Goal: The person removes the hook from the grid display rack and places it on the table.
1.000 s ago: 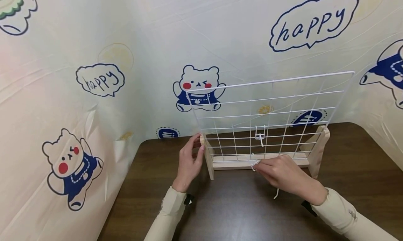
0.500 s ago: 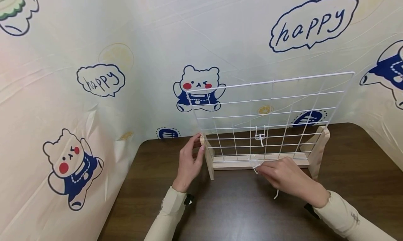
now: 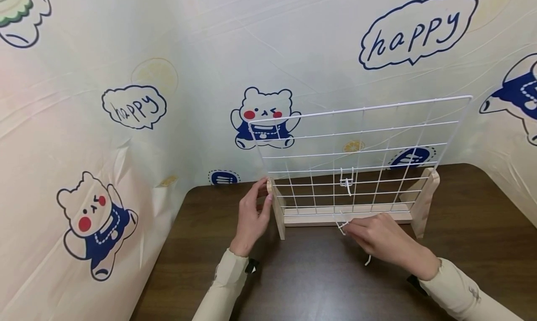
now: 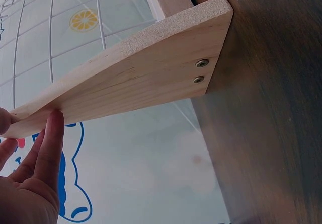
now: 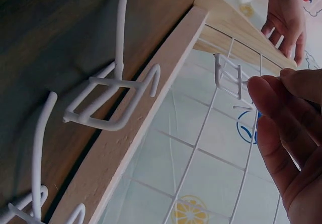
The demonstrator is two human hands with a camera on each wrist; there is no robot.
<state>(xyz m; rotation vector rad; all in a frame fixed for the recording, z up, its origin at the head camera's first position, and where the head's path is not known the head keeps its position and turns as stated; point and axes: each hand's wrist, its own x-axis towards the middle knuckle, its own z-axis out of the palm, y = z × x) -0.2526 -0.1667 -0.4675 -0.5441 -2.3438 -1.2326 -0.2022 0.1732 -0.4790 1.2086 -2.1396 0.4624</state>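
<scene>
Now, right hand (image 3: 383, 235): pinching a white hook (image 3: 342, 226), low, right of centre in head view
Left hand (image 3: 253, 216): fingers loosely extended, touching the wooden panel (image 3: 276, 210)
Right wrist view: two loose hooks (image 5: 118, 84) at left; head view shows one tip (image 3: 368, 260)
Tabletop (image 3: 302, 279): runs to head view's bottom edge
Hooks: four, including a hung hook (image 3: 346, 182) on the grid (image 3: 362, 109)

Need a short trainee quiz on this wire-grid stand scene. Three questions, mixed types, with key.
1. Which hand pinches a white wire hook?
2. True or false: the left hand is well clear of the wooden side panel.
3. Not counting the pinched one, how many hooks hang on the grid in the head view? A) none B) one C) four

Key:
1. The right hand.
2. False; it holds the panel.
3. B; the hanging hook is roughly mid-width.
</scene>
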